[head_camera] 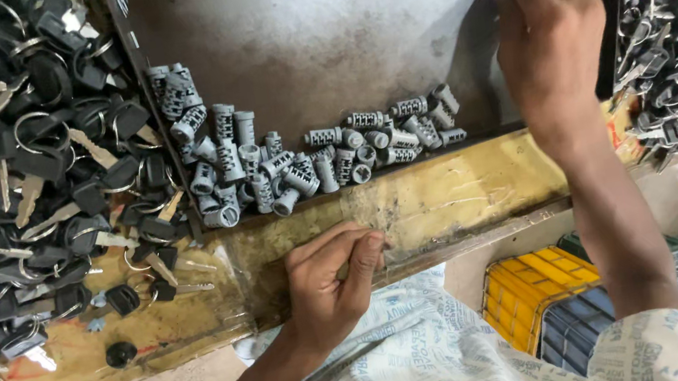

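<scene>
Just one head-mounted view, looking almost straight down and pretty close at the yellow surface (463, 191), dark tray (317, 34) toward 12 o'clock, wearer's lap at 6 o'clock.

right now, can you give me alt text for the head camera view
A person's right hand reaches to the far edge of a dark metal tray holding a heap of small grey lock cylinders, while the left hand rests with fingers pinched on the worn yellow bench. Piles of black-headed keys lie on both sides.

I see my left hand (336, 279) near, fingers curled together; my right hand (552, 37) reaches far right, fingers bent.
</scene>
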The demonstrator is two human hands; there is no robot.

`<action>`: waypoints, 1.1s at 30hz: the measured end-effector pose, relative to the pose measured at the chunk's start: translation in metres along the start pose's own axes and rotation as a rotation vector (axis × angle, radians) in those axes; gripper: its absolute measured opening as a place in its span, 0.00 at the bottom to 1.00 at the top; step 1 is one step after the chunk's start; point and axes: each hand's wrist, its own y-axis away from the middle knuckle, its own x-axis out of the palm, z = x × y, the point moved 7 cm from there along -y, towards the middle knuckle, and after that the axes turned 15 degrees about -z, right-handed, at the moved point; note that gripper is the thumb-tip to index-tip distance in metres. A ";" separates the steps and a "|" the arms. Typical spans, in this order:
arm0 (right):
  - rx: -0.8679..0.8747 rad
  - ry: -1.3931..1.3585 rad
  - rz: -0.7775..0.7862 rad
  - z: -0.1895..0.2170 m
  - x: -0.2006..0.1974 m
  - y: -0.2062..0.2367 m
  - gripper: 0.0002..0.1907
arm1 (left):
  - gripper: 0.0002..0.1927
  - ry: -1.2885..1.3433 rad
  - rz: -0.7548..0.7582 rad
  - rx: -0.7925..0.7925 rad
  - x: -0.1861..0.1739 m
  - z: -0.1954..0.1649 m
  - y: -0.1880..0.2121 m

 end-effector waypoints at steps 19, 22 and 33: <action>-0.028 -0.235 0.057 -0.011 -0.008 -0.008 0.09 | 0.12 -0.137 -0.043 0.024 0.002 -0.009 -0.001; -0.033 -0.226 0.065 -0.016 -0.008 -0.002 0.07 | 0.12 -0.156 -0.050 0.013 0.001 -0.007 -0.001; 0.262 -0.540 0.031 -0.044 -0.027 0.015 0.09 | 0.12 -0.181 -0.036 0.020 0.005 -0.002 0.001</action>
